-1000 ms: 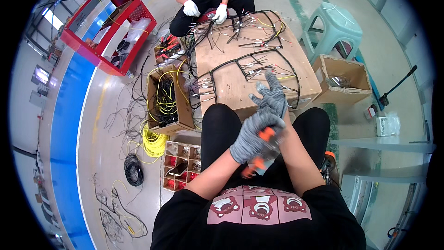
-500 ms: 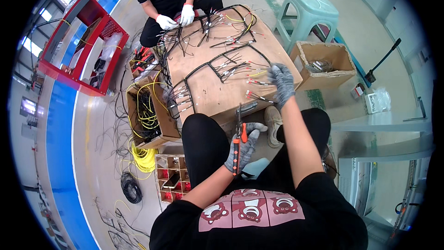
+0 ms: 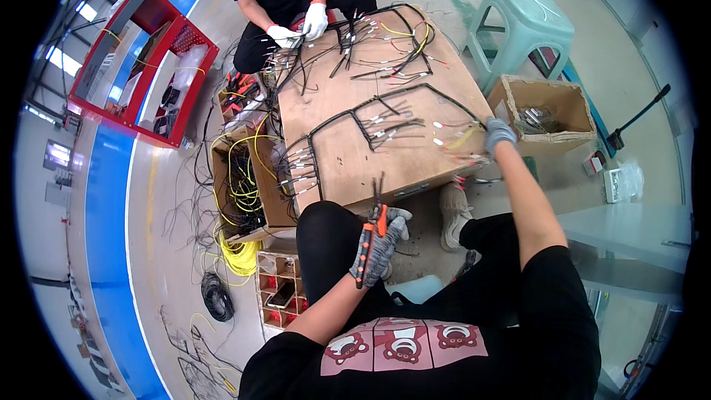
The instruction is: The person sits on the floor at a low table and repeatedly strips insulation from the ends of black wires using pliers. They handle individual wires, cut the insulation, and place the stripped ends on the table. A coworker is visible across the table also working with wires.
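My left hand [image 3: 382,243], in a grey glove, is closed round a pair of pliers [image 3: 365,250] with orange and black handles. The dark jaws of the pliers point up, above my knee. At the right edge of the wooden board [image 3: 341,174], my gloved right hand [image 3: 500,135] grips the end of a black taped wire harness [image 3: 396,94]. Its thin branches carry white labels and red tips; those next to this hand are smeared by motion. Part of the grip is hidden behind the fingers.
Across the board, a person in white gloves [image 3: 315,22] handles another black wire bundle [image 3: 341,38]. Boxes of cable [image 3: 248,178] and a divided tray [image 3: 268,289] stand at the left. A green stool [image 3: 511,22] and a carton [image 3: 548,133] are at the right.
My right hand has moved right and slightly down, drawing the harness end toward the board's right edge. The left hand with the pliers has lowered slightly. The whole view has shifted somewhat.
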The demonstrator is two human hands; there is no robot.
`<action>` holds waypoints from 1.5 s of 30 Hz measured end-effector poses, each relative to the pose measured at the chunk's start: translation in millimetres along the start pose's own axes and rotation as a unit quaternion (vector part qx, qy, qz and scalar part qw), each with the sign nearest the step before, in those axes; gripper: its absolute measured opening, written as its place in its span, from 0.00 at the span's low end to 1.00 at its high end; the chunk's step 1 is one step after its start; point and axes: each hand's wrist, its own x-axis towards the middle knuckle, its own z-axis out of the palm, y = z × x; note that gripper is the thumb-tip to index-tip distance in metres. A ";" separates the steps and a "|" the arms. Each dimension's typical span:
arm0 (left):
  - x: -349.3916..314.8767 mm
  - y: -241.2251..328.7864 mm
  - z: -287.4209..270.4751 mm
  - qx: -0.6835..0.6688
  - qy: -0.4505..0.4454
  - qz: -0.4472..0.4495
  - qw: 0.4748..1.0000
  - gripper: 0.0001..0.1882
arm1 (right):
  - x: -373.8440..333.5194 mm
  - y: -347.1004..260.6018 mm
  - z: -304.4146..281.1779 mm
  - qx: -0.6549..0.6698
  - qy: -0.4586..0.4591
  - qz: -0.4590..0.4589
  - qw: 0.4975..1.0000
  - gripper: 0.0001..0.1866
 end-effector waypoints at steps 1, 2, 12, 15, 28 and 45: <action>5.8 -5.3 2.7 -0.020 -0.011 -0.032 0.999 0.08 | 15.2 31.9 5.8 0.010 0.027 -0.022 0.999 0.15; 6.2 -9.7 2.8 -0.038 -0.014 -0.069 0.997 0.08 | 16.7 45.8 8.6 0.006 0.011 -0.043 0.999 0.15; 63.9 -25.3 14.2 -0.171 -0.017 -0.047 0.984 0.11 | -46.9 -18.3 -68.9 0.343 -0.032 -0.173 0.923 0.30; 89.2 -16.9 23.8 -0.192 0.050 -0.031 0.980 0.13 | -134.0 -82.9 -90.2 0.488 -0.144 -0.392 0.766 0.40; 201.9 54.3 -49.4 0.111 -0.191 0.058 0.974 0.16 | -132.1 -109.7 -119.4 0.885 -0.217 -0.155 0.382 0.39; 382.5 -15.3 -91.8 0.731 -0.139 0.207 0.635 0.12 | -99.3 -97.2 -161.5 0.944 -0.053 -0.171 0.279 0.40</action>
